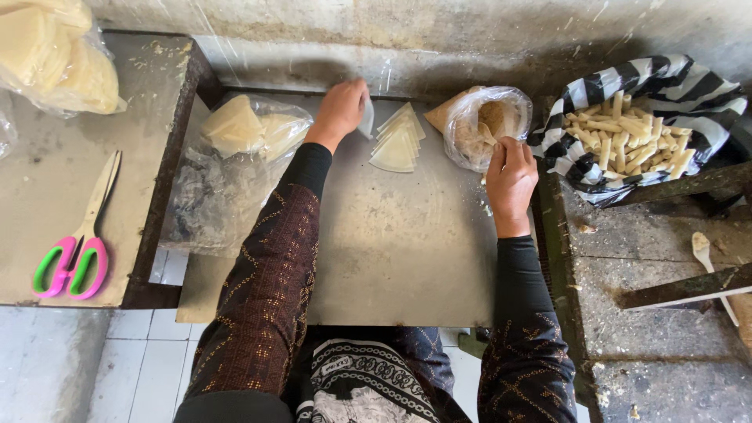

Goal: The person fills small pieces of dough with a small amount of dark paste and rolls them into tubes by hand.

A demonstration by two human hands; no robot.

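My left hand (339, 110) pinches one thin pale triangular wrapper sheet (366, 119), lifted just left of a fanned stack of the same triangular wrappers (397, 141) lying on the grey board (392, 243). My right hand (510, 182) grips the handle of a small spoon (486, 135) that reaches into an open clear plastic bag of brownish crumbly filling (486, 121). Both forearms wear dark patterned sleeves.
A clear bag of more wrappers (243, 129) lies left of the board. Pink and green scissors (74, 262) rest on the left table, under another bag of wrappers (55, 51). A striped cloth holds several rolled sticks (627, 137) at right. A pale spoon (703, 249) lies on the right ledge.
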